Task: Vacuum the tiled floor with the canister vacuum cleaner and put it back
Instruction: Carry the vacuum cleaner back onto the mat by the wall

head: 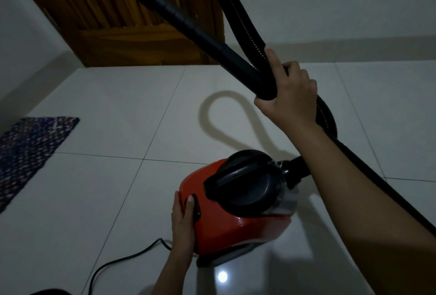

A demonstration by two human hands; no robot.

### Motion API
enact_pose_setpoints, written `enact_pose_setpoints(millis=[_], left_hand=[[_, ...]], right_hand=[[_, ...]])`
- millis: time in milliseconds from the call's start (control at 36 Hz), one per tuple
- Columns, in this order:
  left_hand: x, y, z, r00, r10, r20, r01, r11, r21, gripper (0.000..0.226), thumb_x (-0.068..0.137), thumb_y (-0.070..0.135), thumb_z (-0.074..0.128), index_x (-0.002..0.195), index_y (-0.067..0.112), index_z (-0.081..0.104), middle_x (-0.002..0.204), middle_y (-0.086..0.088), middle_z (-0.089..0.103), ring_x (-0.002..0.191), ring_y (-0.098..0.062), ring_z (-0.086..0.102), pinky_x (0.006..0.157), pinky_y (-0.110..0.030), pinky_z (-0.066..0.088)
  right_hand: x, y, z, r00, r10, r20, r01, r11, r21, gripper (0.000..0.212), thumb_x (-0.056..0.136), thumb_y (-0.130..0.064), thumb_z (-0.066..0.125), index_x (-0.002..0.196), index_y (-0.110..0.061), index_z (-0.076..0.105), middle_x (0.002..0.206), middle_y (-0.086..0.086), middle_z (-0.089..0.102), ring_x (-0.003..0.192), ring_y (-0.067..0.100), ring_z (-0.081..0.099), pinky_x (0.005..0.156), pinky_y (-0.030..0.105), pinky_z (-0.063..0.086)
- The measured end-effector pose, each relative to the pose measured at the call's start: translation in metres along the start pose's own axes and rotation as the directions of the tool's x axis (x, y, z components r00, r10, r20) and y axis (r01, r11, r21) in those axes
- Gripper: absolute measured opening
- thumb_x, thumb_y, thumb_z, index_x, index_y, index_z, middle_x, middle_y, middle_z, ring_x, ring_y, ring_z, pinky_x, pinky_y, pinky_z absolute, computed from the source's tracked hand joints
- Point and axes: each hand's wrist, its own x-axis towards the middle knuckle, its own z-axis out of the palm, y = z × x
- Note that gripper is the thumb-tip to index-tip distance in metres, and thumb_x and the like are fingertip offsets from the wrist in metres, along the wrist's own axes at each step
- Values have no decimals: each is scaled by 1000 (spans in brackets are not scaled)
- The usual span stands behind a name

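A red canister vacuum cleaner (233,226) with a black handle and lid stands on the white tiled floor (113,110) in front of me. My left hand (182,221) rests against its rear end, thumb pressing a black button on top. My right hand (289,91) grips the black handle bend where the rigid tube (179,18) meets the ribbed hose (238,9). The tube rises up and to the left, out of view. The hose loops behind my right arm and down to the canister's front.
A black power cord (118,261) trails from the canister's back toward the lower left. A dark patterned mat (26,153) lies at the left wall. A wooden door (122,16) stands in the far corner. Light walls bound the floor at left and back.
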Motion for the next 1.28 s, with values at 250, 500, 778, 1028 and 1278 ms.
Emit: enact_pose_setpoints(millis=[250,500,778,1028,1278], left_hand=[[-1,4,-1,1000,-10,20,10,1000,-27,82,75,64,45,147,40,14,155,-4,24,138,-29,33,110,-55,34],[-2,41,-13,987,105,-121,-98,994,56,48,94,20,53,139,9,42,144,-12,45,128,-25,46,103,-36,39],[-19,115,35,821,401,407,-541,775,328,38,92,38,53,130,31,53,132,15,55,114,7,52,100,-14,42],[-14,123,39,628,310,714,-772,363,521,63,84,61,41,142,40,30,141,11,50,126,-6,49,102,-38,46],[-12,142,39,617,177,767,-763,372,528,58,91,32,57,143,35,32,138,1,54,122,-14,53,101,-36,47]], right_hand=[[0,1,0,1000,-2,-4,2,1000,-3,88,72,-33,64,152,-30,26,113,15,54,92,33,54,79,41,41],[2,8,-6,1000,13,1,-13,1000,24,87,74,-33,64,152,-31,25,115,16,53,94,34,53,82,42,41],[4,13,-11,1000,29,3,-30,999,42,88,74,-33,65,152,-31,24,119,16,53,98,35,53,84,43,41],[4,21,-17,999,28,-16,-27,999,43,88,75,-33,63,152,-33,21,120,14,51,100,33,52,86,41,40],[6,22,-22,999,45,-14,-44,995,84,89,74,-33,64,152,-36,20,120,12,50,100,32,51,86,41,39]])
